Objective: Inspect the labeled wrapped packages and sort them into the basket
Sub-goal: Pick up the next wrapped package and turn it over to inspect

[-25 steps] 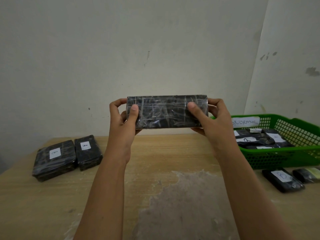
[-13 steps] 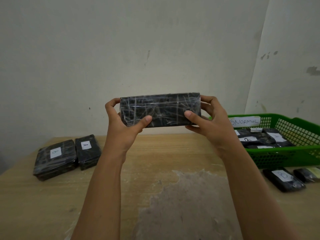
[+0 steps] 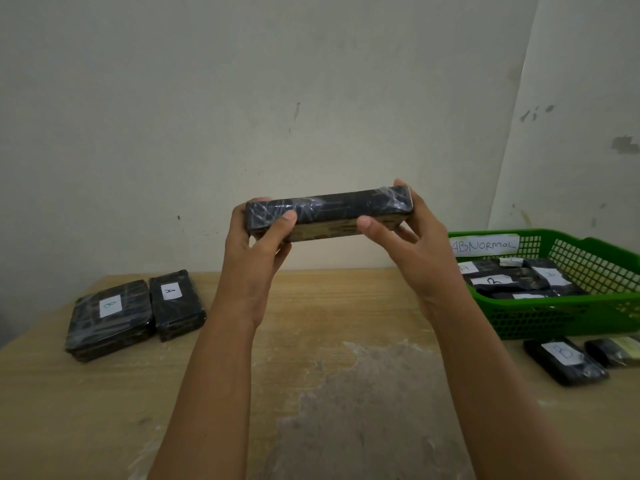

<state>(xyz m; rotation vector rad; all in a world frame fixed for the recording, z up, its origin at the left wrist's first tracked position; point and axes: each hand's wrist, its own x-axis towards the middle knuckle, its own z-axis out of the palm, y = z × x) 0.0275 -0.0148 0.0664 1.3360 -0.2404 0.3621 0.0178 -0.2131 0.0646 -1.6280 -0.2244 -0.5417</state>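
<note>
I hold a black plastic-wrapped package up in front of me above the table, tipped so its narrow edge and pale underside face me. My left hand grips its left end, thumb on the front. My right hand grips its right end, thumb underneath. No label shows on it. The green basket marked "ABNORMAL" stands at the right and holds several labeled black packages.
Two black packages, labeled B and A, lie on the wooden table at the left. Two more packages lie in front of the basket at the right edge. A wall stands close behind the table.
The package has tipped from showing its broad face to showing its edge and underside. Both hands shifted their grip on its ends.
</note>
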